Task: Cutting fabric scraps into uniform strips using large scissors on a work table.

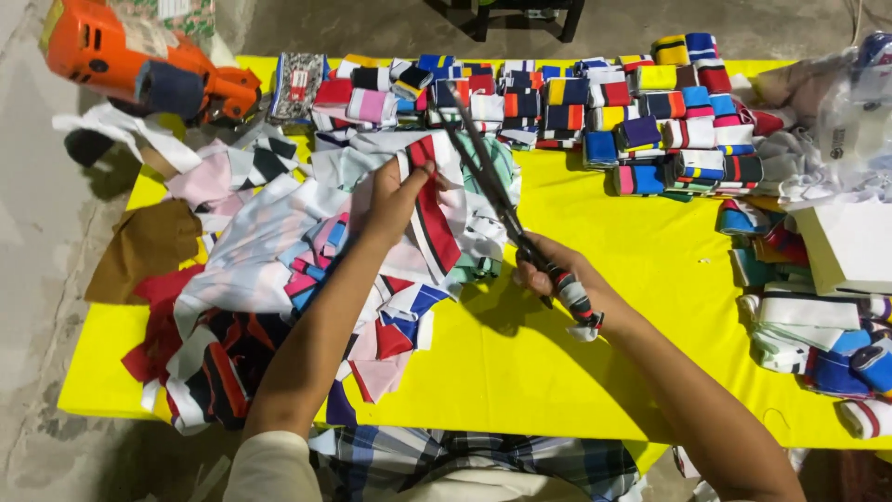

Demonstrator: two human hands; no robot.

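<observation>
A: What are the hands doing?

B: The left hand (395, 195) pinches the top edge of a red, white and black striped fabric strip (435, 218) and holds it up. The right hand (557, 279) is closed around the wrapped handles of long scissors (492, 191), whose blades stand parted, slanting up just beside the strip.

A: How far along does the work look?

B: Partway, I judge. Beyond the right hand and off to its outer side, many folded striped bundles (641, 112) lie in tidy rows. Under and outside the left arm a loose heap of fabric scraps (269, 270) is not sorted, so plenty seems left.

A: Anything else nearby?

B: An orange power tool (130, 60) lies far beyond the left hand, and the yellow table cover (576, 363) shows between the arms.
</observation>
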